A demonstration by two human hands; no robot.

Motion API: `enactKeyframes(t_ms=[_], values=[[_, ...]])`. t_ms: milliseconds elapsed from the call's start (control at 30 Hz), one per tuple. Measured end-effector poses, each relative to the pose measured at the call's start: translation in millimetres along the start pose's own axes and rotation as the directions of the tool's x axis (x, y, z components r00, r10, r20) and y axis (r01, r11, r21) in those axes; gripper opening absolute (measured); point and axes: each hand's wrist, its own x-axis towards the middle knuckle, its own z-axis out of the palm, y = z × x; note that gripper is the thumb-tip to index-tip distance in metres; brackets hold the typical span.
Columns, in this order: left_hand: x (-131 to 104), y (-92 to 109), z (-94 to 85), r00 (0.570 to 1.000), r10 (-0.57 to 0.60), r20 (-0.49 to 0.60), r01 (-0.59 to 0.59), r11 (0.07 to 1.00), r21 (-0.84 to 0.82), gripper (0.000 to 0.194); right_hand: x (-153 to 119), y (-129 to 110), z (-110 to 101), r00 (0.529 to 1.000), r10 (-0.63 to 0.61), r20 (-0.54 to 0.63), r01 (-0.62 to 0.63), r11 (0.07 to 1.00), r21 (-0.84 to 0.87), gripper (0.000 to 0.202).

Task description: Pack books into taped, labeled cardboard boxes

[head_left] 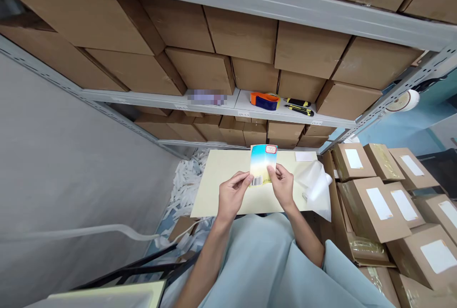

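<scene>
A small booklet or card [262, 163], shading from blue at the top to pale yellow below, is held up over the cream tabletop [217, 174]. It carries a barcode at its lower left and a red-edged label at its upper right; I cannot tell whether it has pages. My left hand [233, 193] pinches the lower left edge between thumb and fingers. On the other side my right hand [282, 185] grips the right edge, its thumb across the front. Right of my right hand lies a crumpled translucent plastic sheet [316, 186], and a white slip [304, 156] rests at the table's back.
Shelves of brown cartons [243, 32] rise behind the table. On one shelf lie an orange and blue tape dispenser [264, 101] and two yellow-black box cutters [299, 107]. Labelled cartons [378, 208] are stacked at right. Shredded paper [185, 179] covers the floor at left.
</scene>
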Motion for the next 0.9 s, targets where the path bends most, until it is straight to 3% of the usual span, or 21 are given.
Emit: enactKeyframes(t_ms=[67, 133, 233, 367, 533, 633, 733, 833, 900], values=[[-0.7, -2.0, 2.6, 0.999, -0.001, -0.037, 0.001, 1.000, 0.001, 0.041, -0.2, -3.8, -4.7, 0.999, -0.047, -0.021, 0.046, 0.998, -0.050, 0.058], [0.7, -4.9, 2.5, 0.992, 0.029, -0.120, -0.024, 0.998, 0.050, 0.042, -3.2, -9.1, -8.2, 0.982, -0.173, -0.077, 0.161, 0.976, -0.146, 0.051], [2.0, -6.1, 1.9, 0.963, 0.152, -0.223, -0.111, 0.976, 0.185, 0.039, -12.9, -14.5, -7.7, 0.942, -0.327, -0.076, 0.305, 0.928, -0.213, 0.039], [-5.3, -0.9, 10.5, 0.939, 0.310, -0.151, -0.259, 0.923, 0.283, 0.032, -27.3, -13.2, 4.8, 0.969, -0.246, 0.034, 0.248, 0.964, -0.097, 0.039], [-20.2, -0.4, 26.4, 0.934, 0.358, -0.011, -0.341, 0.898, 0.276, 0.031, -32.4, -14.7, 13.6, 0.995, -0.103, 0.011, 0.103, 0.995, -0.018, 0.043], [-22.7, -2.3, 24.5, 0.937, 0.348, 0.044, -0.347, 0.903, 0.251, 0.027, -30.5, -17.1, 6.4, 0.995, -0.093, 0.040, 0.095, 0.995, -0.032, 0.040], [-17.1, -2.9, 10.3, 0.954, 0.296, 0.048, -0.298, 0.920, 0.255, 0.029, -26.5, -16.3, -5.9, 0.993, -0.072, 0.090, 0.073, 0.997, -0.008, 0.048], [-6.3, -4.1, -9.2, 0.981, 0.189, -0.035, -0.173, 0.950, 0.260, 0.042, -22.0, -14.8, -18.9, 0.991, -0.043, 0.130, 0.037, 0.998, 0.048, 0.057], [-0.8, -5.9, -18.8, 0.998, 0.062, 0.011, -0.063, 0.981, 0.186, 0.053, -20.2, -15.7, -26.5, 0.989, -0.035, 0.145, 0.026, 0.998, 0.058, 0.060]])
